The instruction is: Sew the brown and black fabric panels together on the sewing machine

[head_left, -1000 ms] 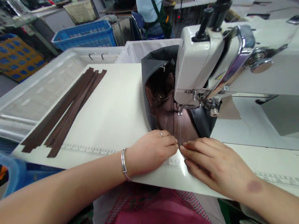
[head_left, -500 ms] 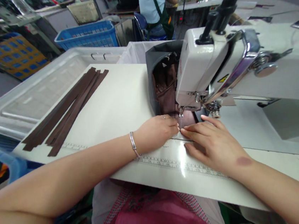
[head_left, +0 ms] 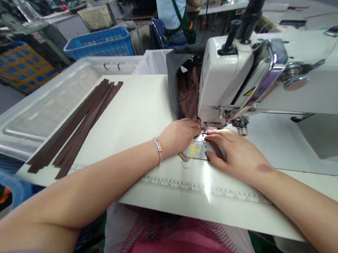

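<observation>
At the needle, closer with both hands

Beside the presser foot [head_left: 204, 131], farther forward than a second ago with left hand [head_left: 180, 138] and right hand [head_left: 236, 151]. Laid at the near end of the grey-and-brown piece [head_left: 189, 102]; cannot tell whether pinching or only pressing. Fed deeper beneath the sewing machine [head_left: 224, 76], baring a yellow-marked metal plate [head_left: 201, 150].

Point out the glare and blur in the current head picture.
Head view: a bright streak of glare crosses the printed ruler on the white tabletop; head view: the sewing machine shows shiny highlights on its chrome; head view: the orange-and-blue crate at upper left looks softer than the left hand and right hand.
</observation>
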{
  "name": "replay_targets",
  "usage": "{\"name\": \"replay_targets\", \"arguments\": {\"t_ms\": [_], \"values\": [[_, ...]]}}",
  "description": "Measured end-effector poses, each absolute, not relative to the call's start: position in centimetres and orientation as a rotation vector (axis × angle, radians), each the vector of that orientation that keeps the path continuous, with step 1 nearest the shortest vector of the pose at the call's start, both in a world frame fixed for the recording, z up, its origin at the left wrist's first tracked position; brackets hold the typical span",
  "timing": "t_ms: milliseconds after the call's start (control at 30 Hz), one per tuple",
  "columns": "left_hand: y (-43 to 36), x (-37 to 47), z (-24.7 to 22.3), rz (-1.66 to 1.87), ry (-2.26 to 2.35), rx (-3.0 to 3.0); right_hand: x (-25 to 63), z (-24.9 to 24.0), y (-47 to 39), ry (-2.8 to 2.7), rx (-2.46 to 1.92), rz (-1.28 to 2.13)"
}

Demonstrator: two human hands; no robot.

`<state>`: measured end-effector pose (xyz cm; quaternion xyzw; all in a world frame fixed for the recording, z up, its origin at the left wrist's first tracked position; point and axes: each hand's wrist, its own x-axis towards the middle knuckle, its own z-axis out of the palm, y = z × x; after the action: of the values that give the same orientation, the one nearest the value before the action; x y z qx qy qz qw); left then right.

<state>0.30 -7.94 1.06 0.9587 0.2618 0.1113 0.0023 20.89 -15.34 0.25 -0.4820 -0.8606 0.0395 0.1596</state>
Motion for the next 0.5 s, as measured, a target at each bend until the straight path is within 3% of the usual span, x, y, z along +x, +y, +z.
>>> {"name": "replay_targets", "arguments": {"t_ms": [300,400,500], "values": [[-6.6,-0.8,1.9,0.334,0.671,3.152,21.0,-0.1,-15.4,-2.42,-1.367,0.132],[-5.5,-2.3,2.9,0.355,0.813,3.361,21.2,-0.3,-15.3,-2.392,-1.337,0.136],[-6.6,-2.9,3.7,0.157,0.773,3.499,21.1,-0.4,-15.4,-2.365,-1.294,0.129]]}}
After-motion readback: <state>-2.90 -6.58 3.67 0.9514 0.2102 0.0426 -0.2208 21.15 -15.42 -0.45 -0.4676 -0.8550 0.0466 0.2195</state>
